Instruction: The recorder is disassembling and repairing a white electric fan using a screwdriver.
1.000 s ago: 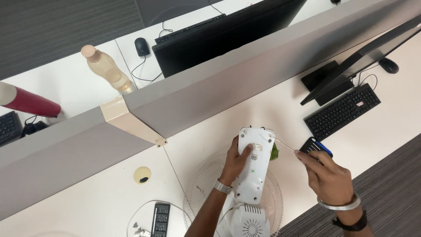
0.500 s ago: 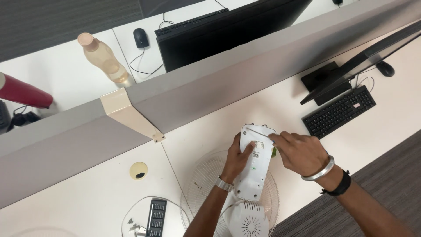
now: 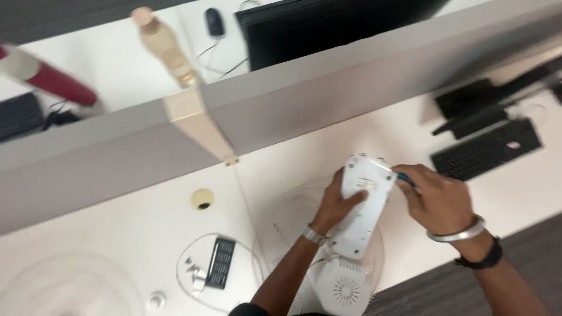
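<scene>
- Gripping the long white plastic fan base (image 3: 364,209) just right of the frame's centre, the left hand (image 3: 339,205) has its fingers curled round the housing's left edge.
- The right hand (image 3: 436,199) presses against the upper right corner of that housing, fingers closed on a small blue-handled tool (image 3: 405,177); its tip is hidden.
- A round white motor housing with vent slots (image 3: 345,287) sits at the lower end of the housing, at the bottom of the frame.
- A round wire fan guard (image 3: 293,222) lies flat on the white bench (image 3: 134,234) beneath both hands.
- At lower left lie a small black rectangular holder (image 3: 220,270), a few loose white parts (image 3: 196,275) and a second wire guard (image 3: 58,287).
- A round cream cable grommet (image 3: 202,199) sits left of centre.
- A grey partition wall (image 3: 293,111) crosses the frame above the hands.
- A black keyboard (image 3: 486,149) rests at the right, well apart from the hands.
- Beyond the partition stand a tan bottle (image 3: 164,47) and a black monitor (image 3: 328,23).
</scene>
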